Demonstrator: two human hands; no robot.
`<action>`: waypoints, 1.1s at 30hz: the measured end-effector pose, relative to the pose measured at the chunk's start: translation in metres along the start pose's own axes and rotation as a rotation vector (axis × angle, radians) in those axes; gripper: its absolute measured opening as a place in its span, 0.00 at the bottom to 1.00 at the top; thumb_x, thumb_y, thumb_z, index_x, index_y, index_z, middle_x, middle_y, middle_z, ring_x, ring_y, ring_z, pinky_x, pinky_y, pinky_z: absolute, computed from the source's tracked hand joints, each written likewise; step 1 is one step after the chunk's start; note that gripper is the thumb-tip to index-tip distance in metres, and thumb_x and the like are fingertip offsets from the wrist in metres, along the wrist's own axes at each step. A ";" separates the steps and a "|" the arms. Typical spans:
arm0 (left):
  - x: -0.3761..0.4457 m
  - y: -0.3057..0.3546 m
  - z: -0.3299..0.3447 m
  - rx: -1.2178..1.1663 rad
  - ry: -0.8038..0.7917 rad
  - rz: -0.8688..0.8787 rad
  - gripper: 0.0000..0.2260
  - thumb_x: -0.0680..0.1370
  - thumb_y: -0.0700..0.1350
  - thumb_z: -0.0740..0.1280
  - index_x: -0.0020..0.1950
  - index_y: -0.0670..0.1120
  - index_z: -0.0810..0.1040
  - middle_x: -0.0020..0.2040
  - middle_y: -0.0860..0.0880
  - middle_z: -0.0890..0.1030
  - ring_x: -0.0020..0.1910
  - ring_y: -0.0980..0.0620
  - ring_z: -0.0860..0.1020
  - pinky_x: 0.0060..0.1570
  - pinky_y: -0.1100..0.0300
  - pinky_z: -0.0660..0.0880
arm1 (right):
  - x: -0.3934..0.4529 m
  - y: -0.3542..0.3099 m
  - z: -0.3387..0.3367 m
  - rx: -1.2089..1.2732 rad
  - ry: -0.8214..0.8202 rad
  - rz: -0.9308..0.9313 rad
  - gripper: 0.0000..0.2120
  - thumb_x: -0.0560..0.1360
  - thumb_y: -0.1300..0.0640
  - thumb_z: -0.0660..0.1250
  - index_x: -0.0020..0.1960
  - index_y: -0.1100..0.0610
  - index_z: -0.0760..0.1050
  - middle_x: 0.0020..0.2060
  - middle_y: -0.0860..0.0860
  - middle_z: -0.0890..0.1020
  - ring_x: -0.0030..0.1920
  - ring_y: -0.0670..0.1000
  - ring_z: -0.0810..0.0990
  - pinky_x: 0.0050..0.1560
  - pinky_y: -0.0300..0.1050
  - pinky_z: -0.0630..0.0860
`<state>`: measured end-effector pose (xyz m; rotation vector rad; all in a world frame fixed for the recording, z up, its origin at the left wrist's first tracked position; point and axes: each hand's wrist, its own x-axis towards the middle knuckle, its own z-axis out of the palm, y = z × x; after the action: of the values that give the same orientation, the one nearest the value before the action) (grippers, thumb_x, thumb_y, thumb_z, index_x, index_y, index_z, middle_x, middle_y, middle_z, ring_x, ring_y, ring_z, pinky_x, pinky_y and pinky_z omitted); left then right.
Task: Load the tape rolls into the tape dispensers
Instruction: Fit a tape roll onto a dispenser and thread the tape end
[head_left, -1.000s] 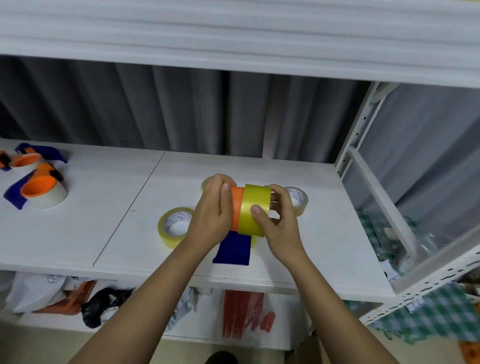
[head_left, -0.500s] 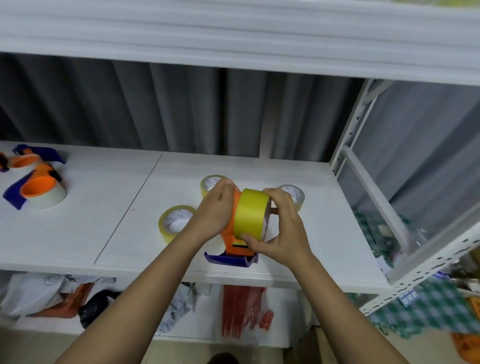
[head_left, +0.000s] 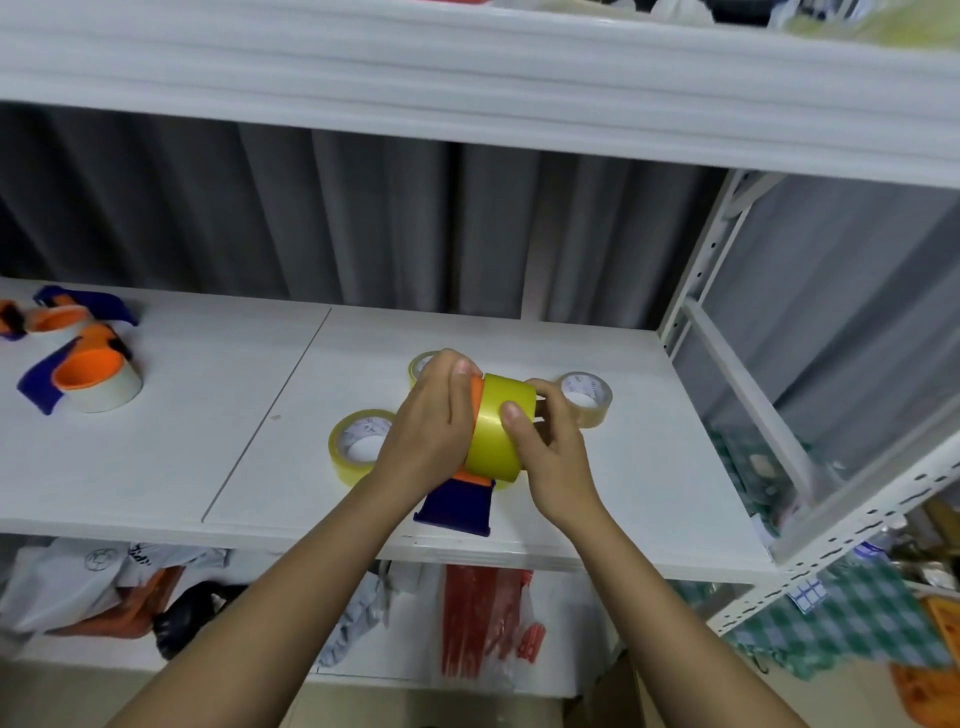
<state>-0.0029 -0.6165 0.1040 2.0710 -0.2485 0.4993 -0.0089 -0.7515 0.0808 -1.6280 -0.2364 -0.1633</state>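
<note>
Far to the left of the grip, on the white laminate shelf (head_left: 208, 457), lay a blue-and-orange plastic tape dispenser already carrying a pale roll (head_left: 85, 382), with a second blue-and-orange dispenser (head_left: 57, 314) just behind it at the shelf's edge. Nearer, just left of the grip, a yellowish clear tape roll with a white core (head_left: 358, 444) lay flat on the shelf, partly hidden by the left wrist. A second yellowish roll (head_left: 422, 364) peeped out behind the left fingers.

The left hand (head_left: 434, 426) was curled round the orange hub side of the hand-held blue-and-orange tape dispenser (head_left: 454, 506), whose blue handle hung below the grip over the shelf's front part. Against the hub sat the wide yellow tape roll (head_left: 498, 431), raised off the shelf between both hands. The right hand (head_left: 545, 447) gripped this roll, thumb on its outer face and fingers wrapped behind its far side.

Just right of the grip, behind the right fingers, a clear tape roll with a white printed core (head_left: 587, 397) lay flat on the shelf.
</note>
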 end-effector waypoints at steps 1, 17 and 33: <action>0.001 -0.001 -0.001 0.008 -0.004 0.039 0.14 0.80 0.51 0.45 0.50 0.48 0.69 0.45 0.51 0.73 0.41 0.57 0.72 0.37 0.68 0.67 | 0.001 -0.001 0.001 0.033 -0.023 0.065 0.20 0.63 0.33 0.64 0.50 0.41 0.70 0.44 0.47 0.74 0.40 0.42 0.76 0.38 0.40 0.77; 0.010 -0.027 -0.033 -0.197 -0.268 -0.195 0.10 0.79 0.57 0.55 0.60 0.60 0.63 0.55 0.58 0.71 0.49 0.63 0.73 0.47 0.68 0.73 | -0.017 0.006 0.017 0.011 -0.051 0.023 0.36 0.63 0.56 0.79 0.62 0.41 0.63 0.57 0.47 0.72 0.50 0.38 0.77 0.43 0.37 0.78; -0.004 -0.050 -0.039 -0.392 -0.509 -0.235 0.27 0.62 0.60 0.76 0.56 0.68 0.67 0.56 0.62 0.76 0.55 0.63 0.78 0.51 0.66 0.77 | -0.033 0.012 0.000 -0.268 0.001 -0.046 0.35 0.64 0.35 0.73 0.66 0.34 0.60 0.60 0.40 0.68 0.59 0.41 0.73 0.54 0.41 0.76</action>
<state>0.0022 -0.5569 0.0815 1.7766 -0.3611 -0.2160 -0.0380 -0.7543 0.0605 -1.8895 -0.2598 -0.2386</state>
